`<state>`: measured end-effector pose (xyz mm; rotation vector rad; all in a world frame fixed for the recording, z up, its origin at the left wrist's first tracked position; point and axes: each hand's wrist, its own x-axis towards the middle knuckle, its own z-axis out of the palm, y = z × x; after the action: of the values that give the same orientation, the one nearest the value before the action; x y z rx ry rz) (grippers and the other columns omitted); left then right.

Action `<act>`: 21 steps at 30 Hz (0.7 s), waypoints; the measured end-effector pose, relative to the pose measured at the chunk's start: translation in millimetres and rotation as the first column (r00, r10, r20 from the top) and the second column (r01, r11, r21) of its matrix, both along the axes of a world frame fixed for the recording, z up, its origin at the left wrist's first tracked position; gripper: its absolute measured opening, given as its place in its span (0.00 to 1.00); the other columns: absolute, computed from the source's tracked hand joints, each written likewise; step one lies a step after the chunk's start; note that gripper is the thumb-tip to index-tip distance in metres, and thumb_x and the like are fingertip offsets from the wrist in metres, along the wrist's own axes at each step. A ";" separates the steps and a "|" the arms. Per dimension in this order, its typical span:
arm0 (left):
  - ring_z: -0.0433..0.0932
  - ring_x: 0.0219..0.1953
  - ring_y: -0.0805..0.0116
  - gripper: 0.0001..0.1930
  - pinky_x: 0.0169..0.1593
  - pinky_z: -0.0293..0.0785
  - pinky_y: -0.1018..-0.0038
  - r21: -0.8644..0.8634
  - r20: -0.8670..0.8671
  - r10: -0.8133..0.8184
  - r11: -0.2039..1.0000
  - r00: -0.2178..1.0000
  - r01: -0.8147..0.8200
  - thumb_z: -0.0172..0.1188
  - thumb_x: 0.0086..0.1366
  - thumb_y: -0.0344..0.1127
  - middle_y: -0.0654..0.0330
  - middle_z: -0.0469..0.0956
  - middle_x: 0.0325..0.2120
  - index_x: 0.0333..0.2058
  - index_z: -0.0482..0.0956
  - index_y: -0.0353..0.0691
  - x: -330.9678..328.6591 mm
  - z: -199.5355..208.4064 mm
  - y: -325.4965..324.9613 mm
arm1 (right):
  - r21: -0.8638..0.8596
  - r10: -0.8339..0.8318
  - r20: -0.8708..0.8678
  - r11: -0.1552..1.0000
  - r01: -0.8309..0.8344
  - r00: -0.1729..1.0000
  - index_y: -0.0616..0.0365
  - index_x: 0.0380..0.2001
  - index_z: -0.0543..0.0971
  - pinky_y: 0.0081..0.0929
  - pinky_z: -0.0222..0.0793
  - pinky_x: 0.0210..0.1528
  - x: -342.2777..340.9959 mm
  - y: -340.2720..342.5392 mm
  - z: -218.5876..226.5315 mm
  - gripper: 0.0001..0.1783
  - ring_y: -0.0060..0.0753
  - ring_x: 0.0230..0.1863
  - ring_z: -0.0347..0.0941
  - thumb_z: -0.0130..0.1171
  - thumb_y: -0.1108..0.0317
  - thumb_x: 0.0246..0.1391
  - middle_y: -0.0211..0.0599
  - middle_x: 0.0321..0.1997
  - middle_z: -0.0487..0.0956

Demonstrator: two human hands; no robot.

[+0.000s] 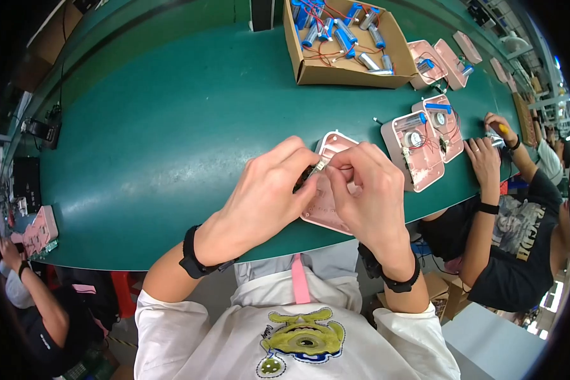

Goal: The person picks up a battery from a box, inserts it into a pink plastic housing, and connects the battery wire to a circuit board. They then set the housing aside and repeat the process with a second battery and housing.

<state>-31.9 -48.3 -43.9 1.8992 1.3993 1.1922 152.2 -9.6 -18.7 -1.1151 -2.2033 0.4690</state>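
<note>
A pink plastic housing (326, 214) lies on the green table in front of me, its open side up. My left hand (266, 183) is above its left side, thumb and fingers pinched on a small circuit board (320, 166) with a pale connector. From the right, my right hand (370, 190) comes to the same spot, its thumb and forefinger pressed together at the board's end. What those right fingertips grip is too small and covered to make out. Both hands hide much of the housing's inside.
An open cardboard box (354, 77) of blue and silver cylindrical batteries with red wires stands at the back. Right of me lie pink housings (396, 149) fitted with batteries and wires. A co-worker (519, 234) works at the right; another person (41, 304) sits far left.
</note>
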 end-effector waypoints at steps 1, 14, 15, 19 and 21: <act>0.77 0.28 0.67 0.13 0.33 0.76 0.72 0.002 -0.001 -0.004 1.000 1.000 0.004 0.71 0.58 0.19 0.57 0.78 0.31 0.43 0.84 0.30 -0.8 -1.0 0.6 | -0.003 -0.003 0.002 1.000 0.003 1.000 0.64 0.31 0.81 0.32 0.72 0.30 0.0 0.8 -1.4 0.07 0.35 0.27 0.75 0.69 0.83 0.50 0.37 0.28 0.77; 0.79 0.28 0.61 0.09 0.33 0.76 0.68 -0.069 0.135 -0.100 0.992 0.986 0.110 0.67 0.59 0.19 0.53 0.77 0.29 0.39 0.82 0.28 -9.8 8.1 13.5 | 0.052 0.015 -0.030 0.999 -0.014 0.999 0.65 0.33 0.79 0.36 0.72 0.31 -4.3 7.5 -2.2 0.07 0.43 0.29 0.75 0.65 0.85 0.51 0.41 0.30 0.77; 0.78 0.28 0.63 0.09 0.33 0.76 0.69 -0.067 0.144 -0.102 0.991 0.984 0.112 0.67 0.59 0.19 0.53 0.77 0.29 0.39 0.82 0.28 -9.8 11.3 15.1 | 0.066 0.011 -0.032 0.998 -0.009 0.999 0.65 0.33 0.79 0.37 0.72 0.32 -5.3 10.7 0.8 0.07 0.43 0.30 0.76 0.65 0.85 0.51 0.41 0.30 0.77; 0.77 0.28 0.64 0.09 0.34 0.76 0.70 -0.071 0.179 -0.119 0.988 0.977 0.134 0.67 0.59 0.20 0.54 0.76 0.28 0.39 0.81 0.28 -5.8 6.0 19.4 | 0.066 -0.014 -0.003 0.998 0.014 1.000 0.63 0.33 0.79 0.39 0.74 0.34 -3.2 7.0 2.7 0.07 0.46 0.32 0.78 0.65 0.84 0.52 0.41 0.32 0.78; 0.77 0.28 0.65 0.08 0.34 0.76 0.71 -0.091 0.181 -0.119 0.986 0.976 0.137 0.67 0.60 0.21 0.55 0.77 0.28 0.39 0.82 0.28 -7.5 6.3 20.3 | 0.071 -0.031 0.016 0.997 0.030 0.999 0.62 0.33 0.79 0.39 0.75 0.35 0.4 2.3 8.0 0.07 0.47 0.33 0.79 0.65 0.83 0.52 0.41 0.32 0.78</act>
<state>-39.3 -28.0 -37.6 1.7410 1.2033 1.1706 152.6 -7.3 -10.7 -1.1173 -2.1971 0.3670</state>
